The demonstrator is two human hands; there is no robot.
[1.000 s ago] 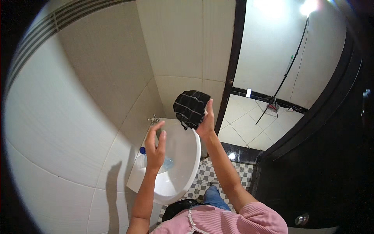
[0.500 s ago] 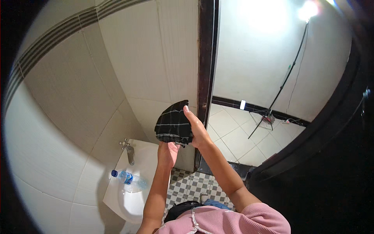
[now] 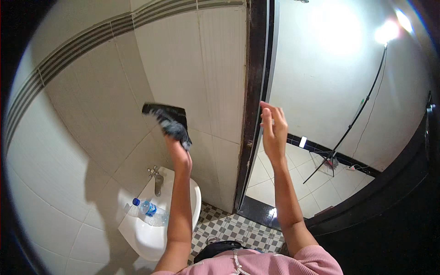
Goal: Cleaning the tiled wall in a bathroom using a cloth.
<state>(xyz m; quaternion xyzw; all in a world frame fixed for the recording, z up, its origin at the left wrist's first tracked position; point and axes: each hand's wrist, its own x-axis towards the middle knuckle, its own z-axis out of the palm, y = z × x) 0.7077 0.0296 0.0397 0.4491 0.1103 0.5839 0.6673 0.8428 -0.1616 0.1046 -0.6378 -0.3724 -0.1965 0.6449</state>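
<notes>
A black cloth piece (image 3: 175,123), cap-like in shape, is held up in front of the tiled wall by my left hand (image 3: 178,155). Greyish folds show on its lower side, and motion smears its edges. The cloth covers most of my left fingers. Away to the right, before the door frame, my right hand (image 3: 275,132) is raised with nothing in it. Its fingers are a little bent, with the thumb apart from them.
Below my left arm is a white washbasin (image 3: 195,195) with a metal tap (image 3: 158,184). A clear plastic bottle (image 3: 149,209) with a blue cap lies in it. Beyond the dark door frame (image 3: 251,137) stands a lamp on a tripod (image 3: 350,126). A dark door (image 3: 380,220) is at right.
My right hand has let go of the black cloth and moved right. My left hand has carried the cloth left and tilted it. The whole view has shifted slightly.
</notes>
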